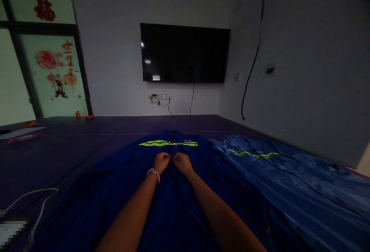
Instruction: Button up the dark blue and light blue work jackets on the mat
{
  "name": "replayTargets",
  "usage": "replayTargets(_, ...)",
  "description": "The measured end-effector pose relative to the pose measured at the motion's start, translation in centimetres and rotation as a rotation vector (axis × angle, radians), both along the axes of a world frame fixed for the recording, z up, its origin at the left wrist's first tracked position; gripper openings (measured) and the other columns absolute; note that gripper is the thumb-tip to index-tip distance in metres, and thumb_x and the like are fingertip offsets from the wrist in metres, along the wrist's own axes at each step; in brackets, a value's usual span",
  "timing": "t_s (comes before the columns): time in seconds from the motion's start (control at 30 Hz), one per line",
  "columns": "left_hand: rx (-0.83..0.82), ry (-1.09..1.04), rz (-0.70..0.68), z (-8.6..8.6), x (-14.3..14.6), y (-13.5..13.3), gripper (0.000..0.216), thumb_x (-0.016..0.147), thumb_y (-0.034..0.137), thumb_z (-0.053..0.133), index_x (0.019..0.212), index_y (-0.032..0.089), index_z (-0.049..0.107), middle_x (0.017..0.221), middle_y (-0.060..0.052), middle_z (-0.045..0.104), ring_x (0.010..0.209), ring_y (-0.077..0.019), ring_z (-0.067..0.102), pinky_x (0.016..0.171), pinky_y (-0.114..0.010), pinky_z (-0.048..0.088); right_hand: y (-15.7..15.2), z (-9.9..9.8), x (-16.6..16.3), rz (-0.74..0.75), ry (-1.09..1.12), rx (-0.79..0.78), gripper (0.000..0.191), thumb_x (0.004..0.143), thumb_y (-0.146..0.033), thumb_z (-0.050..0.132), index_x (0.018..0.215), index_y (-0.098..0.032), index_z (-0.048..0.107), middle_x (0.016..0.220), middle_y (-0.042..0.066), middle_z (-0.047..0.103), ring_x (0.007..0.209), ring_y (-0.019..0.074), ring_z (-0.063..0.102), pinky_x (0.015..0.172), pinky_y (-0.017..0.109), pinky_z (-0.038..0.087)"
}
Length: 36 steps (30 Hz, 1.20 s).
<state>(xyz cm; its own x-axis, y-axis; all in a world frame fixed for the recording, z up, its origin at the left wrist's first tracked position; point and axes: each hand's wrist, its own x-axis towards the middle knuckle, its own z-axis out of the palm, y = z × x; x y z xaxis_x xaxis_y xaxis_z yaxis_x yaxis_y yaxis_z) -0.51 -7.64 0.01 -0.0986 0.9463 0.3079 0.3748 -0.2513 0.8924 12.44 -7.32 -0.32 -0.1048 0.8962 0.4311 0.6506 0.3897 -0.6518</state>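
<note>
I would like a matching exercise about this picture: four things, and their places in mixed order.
1. Dark blue cloth garment
2. Lighter blue cloth garment
3. Black rectangular television
4. Pale pink wristband

A. Around the left wrist
B. Right of the darker garment
C. Under the left hand and right hand
D. On the wall

Pairs: 1-C; 2-B; 3-D; 4-A.

A dark blue jacket (172,194) lies spread out, front up, collar (172,133) far, bright yellow-green stripe (154,143) across its chest.
</note>
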Motion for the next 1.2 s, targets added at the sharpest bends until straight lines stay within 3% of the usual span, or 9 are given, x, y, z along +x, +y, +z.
replayTargets(0.77,-0.023,-0.065,-0.027,-0.14,0.16,-0.11,0.015,0.071,0.017,0.051,0.064,0.012,0.064,0.048,0.001,0.056,0.045,-0.0089,0.051,0.046,-0.018,0.038,-0.05,-0.11,0.00,-0.008,-0.008,0.013,0.004,0.071,-0.016,0.057,0.071,-0.017,0.061,0.058,0.000,0.061,0.057,0.0120,0.057,0.050,0.019,0.035)
replayTargets(1.2,-0.040,-0.054,0.015,0.32,0.25,-0.24,0.011,0.070,0.016,0.055,0.071,0.011,0.065,0.052,0.001,0.059,0.047,-0.0092,0.053,0.048,-0.018,0.039,-0.02,-0.05,-0.04,0.002,-0.027,-0.008,0.005,0.071,-0.015,0.057,0.071,-0.017,0.061,0.059,-0.001,0.061,0.058,0.0113,0.056,0.051,0.018,0.035)
